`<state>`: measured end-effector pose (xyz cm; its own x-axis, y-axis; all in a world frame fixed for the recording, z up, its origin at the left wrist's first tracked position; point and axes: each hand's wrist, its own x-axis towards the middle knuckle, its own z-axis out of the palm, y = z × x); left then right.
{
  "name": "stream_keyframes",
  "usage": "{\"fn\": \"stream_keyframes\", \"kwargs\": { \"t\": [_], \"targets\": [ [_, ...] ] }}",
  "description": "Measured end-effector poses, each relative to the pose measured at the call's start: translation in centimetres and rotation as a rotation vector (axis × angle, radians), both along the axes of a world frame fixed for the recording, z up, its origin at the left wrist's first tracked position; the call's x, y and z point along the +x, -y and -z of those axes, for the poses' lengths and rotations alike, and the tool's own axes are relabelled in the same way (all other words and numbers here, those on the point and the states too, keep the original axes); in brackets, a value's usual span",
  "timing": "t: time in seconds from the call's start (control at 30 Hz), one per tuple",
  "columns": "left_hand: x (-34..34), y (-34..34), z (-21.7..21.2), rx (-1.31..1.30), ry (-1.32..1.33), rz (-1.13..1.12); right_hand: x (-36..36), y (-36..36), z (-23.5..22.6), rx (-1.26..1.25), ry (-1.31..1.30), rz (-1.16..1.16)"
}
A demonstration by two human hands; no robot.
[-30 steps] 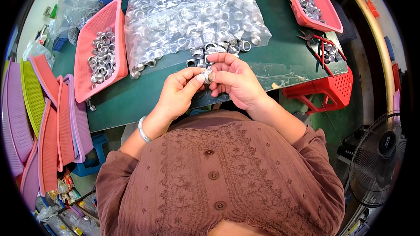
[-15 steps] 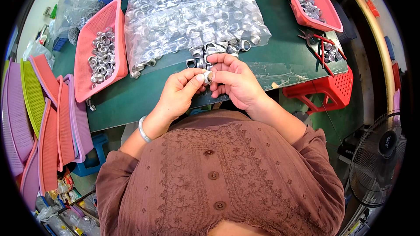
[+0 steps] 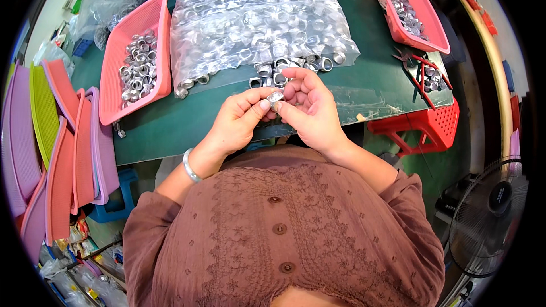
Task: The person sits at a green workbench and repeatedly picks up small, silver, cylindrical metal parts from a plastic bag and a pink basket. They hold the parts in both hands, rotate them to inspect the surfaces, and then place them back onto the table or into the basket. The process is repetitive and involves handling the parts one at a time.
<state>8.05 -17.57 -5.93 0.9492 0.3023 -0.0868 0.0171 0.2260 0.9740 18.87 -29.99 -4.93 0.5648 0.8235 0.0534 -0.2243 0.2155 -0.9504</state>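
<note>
A silver ring (image 3: pixel 275 97) with a broad, flat-looking top sits in my fingertips above the near edge of the green table. My left hand (image 3: pixel 236 118) pinches it between thumb and index finger. On its other side, the thumb of my right hand (image 3: pixel 314 115) presses against it, and that hand's fingers are curled, the index raised. Just beyond my fingers, loose silver rings (image 3: pixel 265 70) spill from the mouth of a big clear plastic bag (image 3: pixel 256 17) packed with similar rings.
Pink baskets of rings stand at left (image 3: pixel 164 79) and far right (image 3: pixel 418 37). Red-handled pliers (image 3: pixel 424 74) lie near the right table edge (image 3: pixel 392 112). A red stool (image 3: pixel 421 128) is below it. Stacked coloured baskets (image 3: pixel 60 159) fill the left side; a fan (image 3: pixel 489 210) stands right.
The ring has been turned in my fingers, so its broad top now faces up. My right fingers have shifted slightly. The whole view has moved a little.
</note>
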Motion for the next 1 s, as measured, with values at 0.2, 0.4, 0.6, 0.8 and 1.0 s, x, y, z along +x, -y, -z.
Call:
{"fn": "stream_keyframes", "kwargs": {
  "t": [0.2, 0.4, 0.6, 0.8, 1.0],
  "targets": [
    [0.03, 0.09, -0.35, -0.007, 0.027, 0.009, -0.48, -0.08, -0.07, 0.035, 0.033, 0.033],
    [0.03, -0.1, -0.27, -0.032, 0.07, 0.039, -0.69, -0.06, 0.01, 0.038, 0.13, 0.068],
    [-0.1, -0.31, -0.2, -0.007, 0.081, 0.055, -0.76, -0.15, 0.16, 0.057, 0.152, 0.083],
    [-0.02, -0.12, -0.28, -0.008, 0.086, 0.035, -0.67, -0.13, 0.04, 0.076, 0.075, 0.05],
    [-0.14, -0.1, -0.69, 0.027, 0.076, 0.023, -0.17, -0.01, -0.39, 0.096, -0.112, -0.029]
  ]
}}
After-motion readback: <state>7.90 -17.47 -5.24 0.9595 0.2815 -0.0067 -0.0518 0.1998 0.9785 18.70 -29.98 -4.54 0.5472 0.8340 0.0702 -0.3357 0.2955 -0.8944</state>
